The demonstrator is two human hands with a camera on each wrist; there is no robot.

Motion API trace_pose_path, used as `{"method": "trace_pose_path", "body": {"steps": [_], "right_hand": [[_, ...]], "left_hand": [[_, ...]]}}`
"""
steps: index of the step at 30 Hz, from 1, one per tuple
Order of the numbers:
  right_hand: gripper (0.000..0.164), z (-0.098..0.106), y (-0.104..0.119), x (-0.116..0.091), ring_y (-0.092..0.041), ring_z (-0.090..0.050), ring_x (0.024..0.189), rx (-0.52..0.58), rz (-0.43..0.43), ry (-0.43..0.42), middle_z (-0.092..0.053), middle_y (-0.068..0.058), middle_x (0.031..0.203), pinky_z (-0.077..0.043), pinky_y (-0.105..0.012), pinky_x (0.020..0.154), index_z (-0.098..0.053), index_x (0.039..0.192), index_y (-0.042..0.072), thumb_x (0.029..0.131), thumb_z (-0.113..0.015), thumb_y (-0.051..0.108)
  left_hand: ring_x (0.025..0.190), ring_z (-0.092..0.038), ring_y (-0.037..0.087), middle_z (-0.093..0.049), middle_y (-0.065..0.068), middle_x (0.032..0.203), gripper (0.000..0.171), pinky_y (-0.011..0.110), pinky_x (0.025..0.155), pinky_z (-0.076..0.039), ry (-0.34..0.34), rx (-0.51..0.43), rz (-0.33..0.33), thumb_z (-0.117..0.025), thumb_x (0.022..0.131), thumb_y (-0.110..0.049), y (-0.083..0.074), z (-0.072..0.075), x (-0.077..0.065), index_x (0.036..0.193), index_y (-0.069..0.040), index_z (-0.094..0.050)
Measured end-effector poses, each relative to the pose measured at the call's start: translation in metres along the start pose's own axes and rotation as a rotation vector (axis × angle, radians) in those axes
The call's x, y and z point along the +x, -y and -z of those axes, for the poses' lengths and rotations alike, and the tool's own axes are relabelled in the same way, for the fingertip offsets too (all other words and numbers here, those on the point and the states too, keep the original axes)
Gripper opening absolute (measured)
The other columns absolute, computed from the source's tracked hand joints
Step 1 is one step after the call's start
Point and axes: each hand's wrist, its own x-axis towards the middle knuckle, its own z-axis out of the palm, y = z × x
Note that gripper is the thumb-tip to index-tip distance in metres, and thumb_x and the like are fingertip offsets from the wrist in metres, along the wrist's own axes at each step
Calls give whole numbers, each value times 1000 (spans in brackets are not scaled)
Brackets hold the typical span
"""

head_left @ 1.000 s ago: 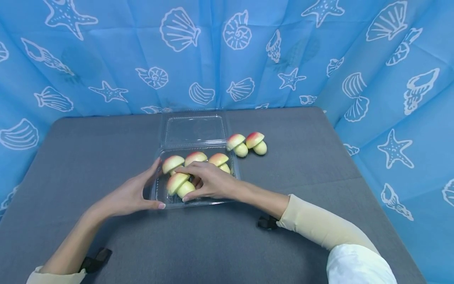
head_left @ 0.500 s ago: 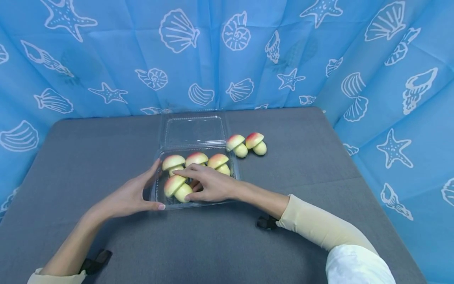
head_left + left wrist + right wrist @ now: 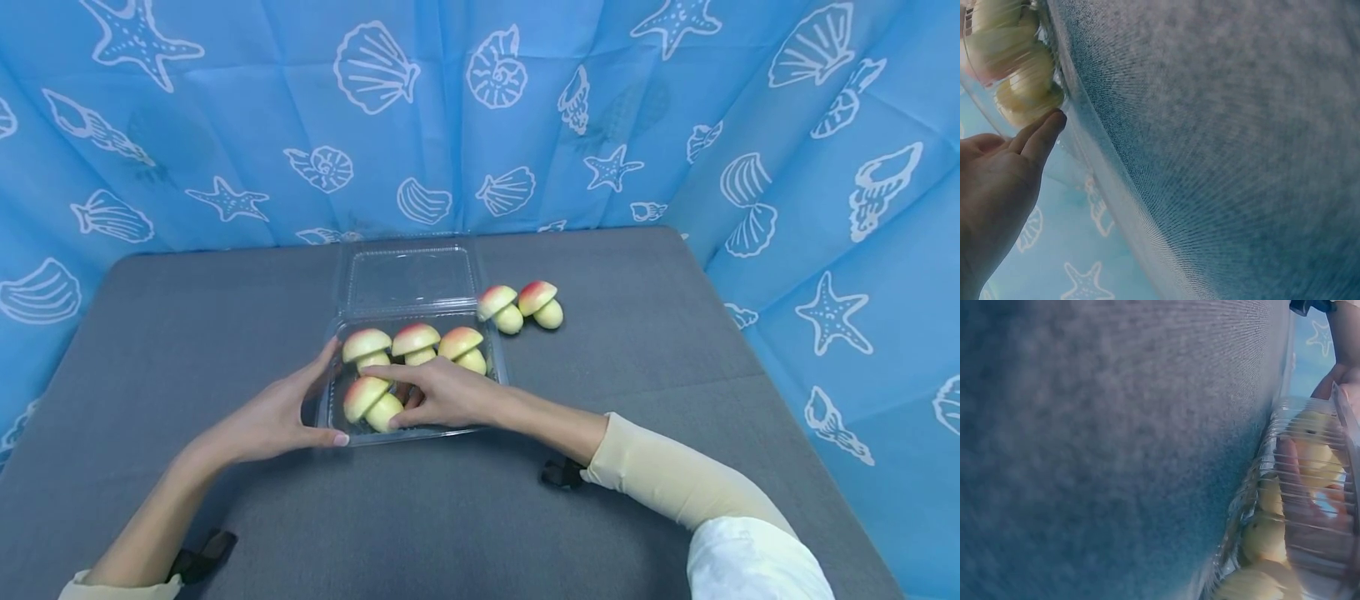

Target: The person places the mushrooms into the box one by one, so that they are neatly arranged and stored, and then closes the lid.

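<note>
A clear plastic clamshell box point(image 3: 420, 434) lies with its lid point(image 3: 412, 279) folded back. In its tray, three mushrooms with yellow stems and red-tinged caps form a back row: left point(image 3: 367, 342), middle point(image 3: 416, 338), right point(image 3: 461, 342). My right hand point(image 3: 450, 392) pinches a front-left mushroom point(image 3: 365, 398), its thumb at the stem and index finger reaching over the cap. Through the ribbed wall in the right wrist view, fingers show on both sides of that mushroom point(image 3: 1313, 456). My left hand point(image 3: 273, 417) rests, thumb and fingers spread, against the box's left side.
Two more mushrooms, one point(image 3: 500, 308) near the box's right edge and another point(image 3: 541, 304) beside it, sit on the grey table point(image 3: 637, 350). A blue shell-patterned curtain point(image 3: 420, 108) hangs behind and at the right.
The front-left mushroom has shifted a little left and toward the front in the tray, and my right hand's index finger has lowered with it. My left hand has stayed at the box's side.
</note>
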Motion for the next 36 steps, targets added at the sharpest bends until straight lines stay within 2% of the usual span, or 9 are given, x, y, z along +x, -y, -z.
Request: {"method": "trace_pose_path", "body": {"steps": [9, 17, 27, 36], "right_hand": [[73, 1, -3, 2, 5, -66, 83, 27, -10, 43, -72, 6, 96, -54, -15, 74, -37, 155, 21, 92, -73, 29], [74, 2, -5, 4, 0, -67, 76, 63, -13, 85, -70, 11, 83, -54, -18, 70, -32, 157, 20, 94, -70, 31], [77, 8, -2, -2, 1, -67, 82, 68, -1, 83, -71, 10, 90, -54, -17, 74, -29, 158, 20, 93, -71, 27], [70, 21, 0, -12, -5, -70, 89, 172, -12, 66, -73, 2, 100, -55, -20, 81, -36, 155, 11, 94, -70, 19]], "left_hand": [[145, -20, 49, -7, 22, 164, 124, 69, 108, -28, 1, 0, -6, -80, 79, -52, -2, 0, -2, 160, -14, 6], [146, -21, 44, -8, 20, 164, 124, 64, 111, -28, 4, -26, -11, -82, 79, -47, -1, -3, 1, 160, -14, 6], [145, -20, 47, -7, 21, 164, 124, 66, 110, -26, 5, -17, -14, -82, 79, -46, -1, -3, 0, 160, -11, 5], [144, -24, 45, -7, 20, 164, 124, 63, 110, -31, -6, -14, -33, -83, 79, -45, 0, -3, 0, 160, -9, 4]]}}
